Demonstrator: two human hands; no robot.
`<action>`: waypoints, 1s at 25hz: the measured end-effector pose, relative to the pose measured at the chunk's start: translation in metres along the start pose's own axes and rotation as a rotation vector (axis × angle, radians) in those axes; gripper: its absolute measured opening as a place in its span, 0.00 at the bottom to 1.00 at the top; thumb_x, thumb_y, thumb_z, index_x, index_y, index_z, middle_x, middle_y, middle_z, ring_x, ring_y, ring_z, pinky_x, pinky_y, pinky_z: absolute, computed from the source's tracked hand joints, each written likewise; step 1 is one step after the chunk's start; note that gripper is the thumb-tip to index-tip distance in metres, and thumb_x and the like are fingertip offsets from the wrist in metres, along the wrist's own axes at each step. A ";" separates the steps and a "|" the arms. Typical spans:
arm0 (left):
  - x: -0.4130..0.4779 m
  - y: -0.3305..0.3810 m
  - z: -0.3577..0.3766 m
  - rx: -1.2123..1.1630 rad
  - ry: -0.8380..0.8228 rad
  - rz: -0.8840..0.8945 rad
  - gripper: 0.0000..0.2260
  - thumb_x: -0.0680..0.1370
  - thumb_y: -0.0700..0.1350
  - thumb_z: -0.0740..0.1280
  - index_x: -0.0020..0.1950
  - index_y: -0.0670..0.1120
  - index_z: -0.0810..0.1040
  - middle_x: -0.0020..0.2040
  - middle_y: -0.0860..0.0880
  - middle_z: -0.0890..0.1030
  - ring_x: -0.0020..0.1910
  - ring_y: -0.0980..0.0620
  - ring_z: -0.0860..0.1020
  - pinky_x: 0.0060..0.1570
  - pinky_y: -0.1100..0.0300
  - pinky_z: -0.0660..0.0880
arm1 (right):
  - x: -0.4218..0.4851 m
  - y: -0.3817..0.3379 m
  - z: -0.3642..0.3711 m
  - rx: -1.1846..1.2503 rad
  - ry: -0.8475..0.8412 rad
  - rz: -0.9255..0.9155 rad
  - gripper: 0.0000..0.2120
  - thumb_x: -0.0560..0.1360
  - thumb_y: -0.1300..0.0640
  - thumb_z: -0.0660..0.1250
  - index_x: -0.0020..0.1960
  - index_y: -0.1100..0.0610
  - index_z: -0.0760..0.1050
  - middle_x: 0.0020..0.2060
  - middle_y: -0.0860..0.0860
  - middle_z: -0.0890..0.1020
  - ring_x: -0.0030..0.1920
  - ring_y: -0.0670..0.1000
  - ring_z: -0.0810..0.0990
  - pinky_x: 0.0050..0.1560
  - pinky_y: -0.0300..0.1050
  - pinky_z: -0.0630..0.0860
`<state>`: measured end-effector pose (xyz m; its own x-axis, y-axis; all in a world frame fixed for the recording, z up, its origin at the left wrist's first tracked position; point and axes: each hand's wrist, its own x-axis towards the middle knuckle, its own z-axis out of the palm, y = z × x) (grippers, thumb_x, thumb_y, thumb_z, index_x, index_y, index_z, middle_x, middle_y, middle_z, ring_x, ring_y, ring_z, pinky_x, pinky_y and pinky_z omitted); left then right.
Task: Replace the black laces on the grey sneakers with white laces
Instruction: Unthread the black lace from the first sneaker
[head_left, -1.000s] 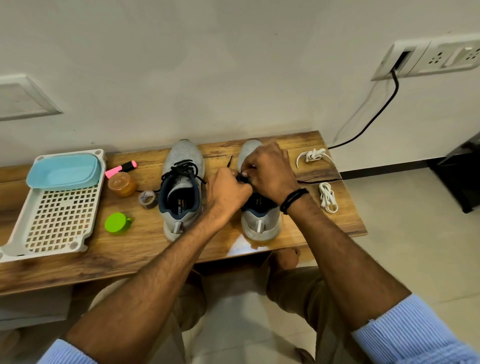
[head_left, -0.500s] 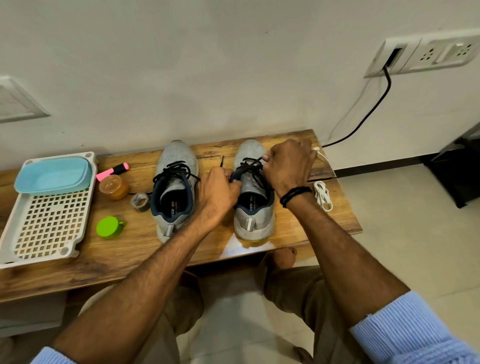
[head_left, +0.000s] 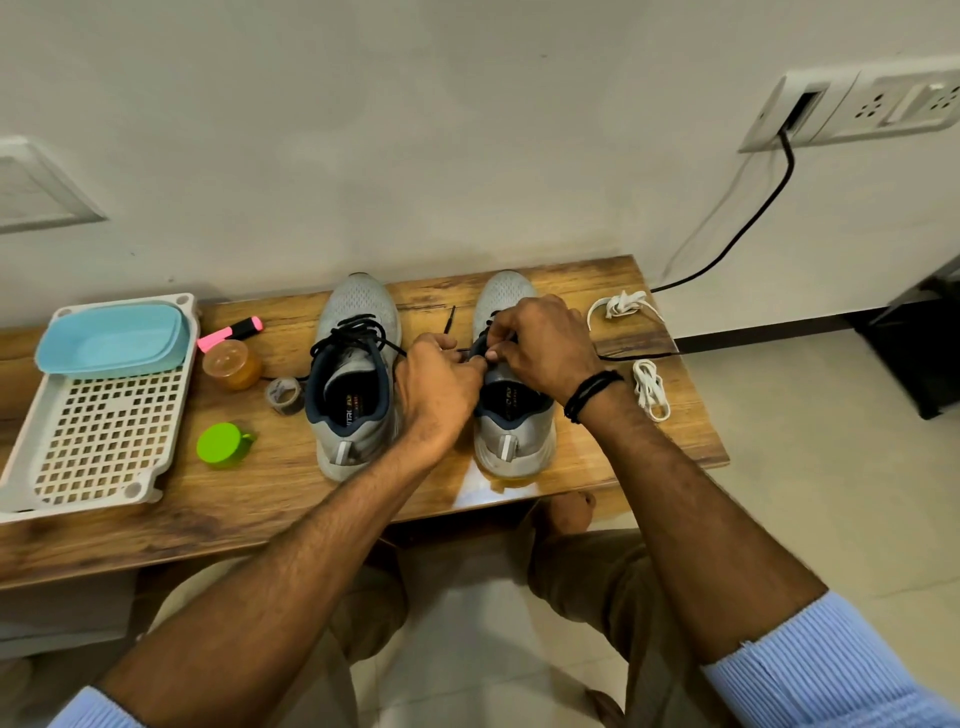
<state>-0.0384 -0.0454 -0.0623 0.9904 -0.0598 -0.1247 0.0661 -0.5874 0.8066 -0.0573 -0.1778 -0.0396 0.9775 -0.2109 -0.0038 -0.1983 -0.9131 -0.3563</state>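
Two grey sneakers stand side by side on the wooden table (head_left: 260, 499), heels toward me. The left sneaker (head_left: 353, 374) still carries its black lace (head_left: 358, 332), tied loosely. Over the right sneaker (head_left: 511, 431) both hands work at the black lace. My left hand (head_left: 434, 395) pinches the lace at the shoe's left side. My right hand (head_left: 540, 348) covers the eyelets and pinches the lace there. A loose lace end (head_left: 451, 321) sticks up between the shoes. Two white laces lie right of the shoe, one bundle (head_left: 621, 304) at the back, one (head_left: 649, 387) nearer.
A white perforated tray (head_left: 98, 431) with a light blue tub (head_left: 111, 338) sits at the left. Between it and the shoes are a pink highlighter (head_left: 231, 332), an orange jar (head_left: 231, 366), a tape roll (head_left: 284, 396) and a green lid (head_left: 224, 444). A black cable (head_left: 743, 228) runs from the wall socket.
My right hand swung out to the right pulling the lace half a second ago, then came back over the right sneaker's eyelets. My left hand stayed beside the shoe.
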 end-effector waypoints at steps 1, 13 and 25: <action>-0.001 0.001 0.000 -0.010 0.009 -0.014 0.11 0.71 0.49 0.77 0.50 0.48 0.80 0.40 0.54 0.83 0.44 0.54 0.83 0.46 0.55 0.81 | 0.001 0.001 0.002 0.021 -0.009 0.006 0.02 0.73 0.53 0.72 0.46 0.48 0.83 0.45 0.48 0.85 0.55 0.57 0.78 0.56 0.54 0.75; -0.014 0.006 0.001 0.012 0.033 0.098 0.17 0.76 0.42 0.71 0.32 0.57 0.68 0.30 0.59 0.73 0.37 0.50 0.80 0.42 0.47 0.82 | -0.001 -0.008 0.006 0.027 -0.048 -0.043 0.08 0.73 0.62 0.67 0.42 0.52 0.70 0.38 0.50 0.77 0.39 0.51 0.71 0.38 0.43 0.63; 0.003 0.001 0.006 -0.123 0.034 -0.029 0.06 0.70 0.44 0.73 0.35 0.43 0.82 0.29 0.51 0.79 0.30 0.53 0.77 0.30 0.54 0.76 | 0.002 -0.005 0.006 0.160 -0.034 0.007 0.04 0.74 0.63 0.68 0.44 0.54 0.76 0.38 0.49 0.80 0.42 0.52 0.77 0.40 0.43 0.69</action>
<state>-0.0366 -0.0509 -0.0656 0.9912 -0.0155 -0.1313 0.1073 -0.4850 0.8679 -0.0544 -0.1714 -0.0434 0.9786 -0.2026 -0.0369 -0.1936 -0.8440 -0.5003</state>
